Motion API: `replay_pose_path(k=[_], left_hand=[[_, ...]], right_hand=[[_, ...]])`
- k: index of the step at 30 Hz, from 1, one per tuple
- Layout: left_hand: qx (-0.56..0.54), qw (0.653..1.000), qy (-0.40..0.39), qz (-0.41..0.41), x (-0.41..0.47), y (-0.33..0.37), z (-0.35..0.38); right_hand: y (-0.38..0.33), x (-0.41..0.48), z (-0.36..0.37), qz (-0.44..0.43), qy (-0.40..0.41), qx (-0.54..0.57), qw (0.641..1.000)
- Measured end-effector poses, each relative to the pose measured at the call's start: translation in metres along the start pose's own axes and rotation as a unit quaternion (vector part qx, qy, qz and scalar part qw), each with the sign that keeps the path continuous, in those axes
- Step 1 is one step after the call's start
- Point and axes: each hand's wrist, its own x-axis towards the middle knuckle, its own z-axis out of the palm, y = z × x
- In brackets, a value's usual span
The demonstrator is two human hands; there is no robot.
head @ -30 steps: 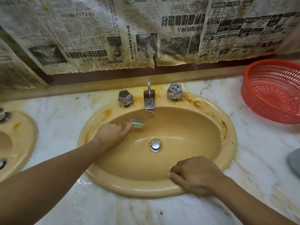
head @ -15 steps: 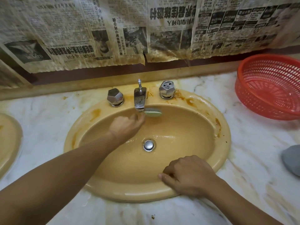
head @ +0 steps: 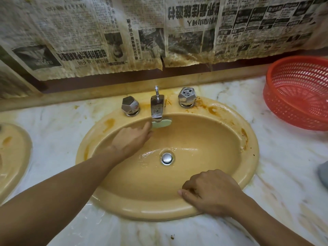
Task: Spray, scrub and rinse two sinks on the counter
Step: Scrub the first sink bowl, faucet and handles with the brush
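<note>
Left hand (head: 131,139): reached into the basin, scrub pad (head: 162,123) held at the fingertips and pressed on the back wall right under the spout of the faucet (head: 157,109). How the fingers wrap the pad is hidden by the back of the hand, so it is probably a pinch. Right hand (head: 211,190): closed into a loose fist, nothing held, braced on the front rim of the sink (head: 253,157).

Around the hands: the drain (head: 166,158) is seen with a wet sheen around it, and no water is seen running. The left knob (head: 130,106) and right knob (head: 187,97) are untouched. The second sink (head: 14,157) is cut off at the left edge of the surface (head: 53,130). A red basket (head: 300,93) is set well apart at the right, and newspaper (head: 106,32) is pasted on the wall behind.

Progress (judged): the scrub stage is under way on this sink. The bowl looks fairly clean, but orange stains are left on the rim by the right knob, along the right edge and at the left side. Rinsing is not yet done. A stain is also shown on the second sink, so it is taken as still to do. No spray bottle is in view.

Versus the earlier frames: one second back, the pad was lower and left of the spout. It has since been carried up and right along the back wall and is now tucked under the spout. The right hand has been kept on the front rim.
</note>
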Motion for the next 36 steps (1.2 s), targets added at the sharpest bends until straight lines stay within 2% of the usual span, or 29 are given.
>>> replay_pose_path(k=[3, 4, 7, 10, 12, 15, 20, 22, 24, 27, 30, 32, 34, 36], left_hand=[[-0.006, 0.997, -0.065, 0.044, -0.006, -0.003, 0.001], [-0.003, 0.997, -0.059, 0.051, -0.007, -0.009, -0.001], [-0.003, 0.998, 0.024, 0.063, -0.012, -0.03, -0.001], [0.033, 0.994, -0.008, 0.108, -0.023, -0.036, -0.001], [0.027, 0.994, -0.024, 0.103, -0.028, -0.04, -0.005], [-0.015, 0.998, -0.008, 0.057, -0.035, -0.052, -0.013], [-0.042, 0.993, -0.102, -0.042, -0.055, -0.063, -0.022], [-0.028, 0.992, -0.111, -0.057, -0.063, -0.066, -0.028], [-0.013, 0.991, -0.126, -0.039, -0.071, -0.066, -0.031], [-0.004, 0.981, -0.191, 0.017, -0.081, -0.057, -0.029], [-0.002, 0.981, -0.193, 0.013, -0.085, -0.054, -0.03], [-0.039, 0.978, -0.205, -0.004, -0.09, -0.056, -0.025], [-0.121, 0.956, -0.268, -0.002, -0.096, -0.054, -0.025], [-0.132, 0.946, -0.295, 0.001, -0.094, -0.058, -0.037]], right_hand=[[0.0, 0.0, 0.0, 0.0, 0.001, -0.001, 1.0], [0.0, 0.0, 0.0, 0.0, 0.001, -0.001, 1.0], [-0.001, 0.0, 0.0, 0.002, 0.004, 0.006, 1.0], [0.0, 0.001, 0.002, 0.001, 0.009, 0.008, 1.0], [0.001, 0.002, 0.004, 0.002, 0.011, 0.008, 1.0], [0.001, 0.002, 0.005, 0.003, 0.014, 0.009, 1.0], [0.002, 0.003, 0.007, 0.006, 0.016, 0.005, 1.0], [0.002, 0.003, 0.007, 0.009, 0.018, 0.008, 1.0], [0.001, 0.003, 0.007, 0.01, 0.018, 0.007, 1.0], [0.0, 0.002, 0.004, 0.013, 0.012, 0.006, 1.0], [-0.001, 0.002, 0.003, 0.023, 0.007, 0.01, 1.0], [-0.001, 0.003, 0.003, 0.024, 0.003, 0.011, 1.0], [0.0, 0.003, 0.004, 0.024, 0.002, 0.007, 1.0], [0.001, 0.003, 0.004, 0.024, 0.0, 0.005, 1.0]])
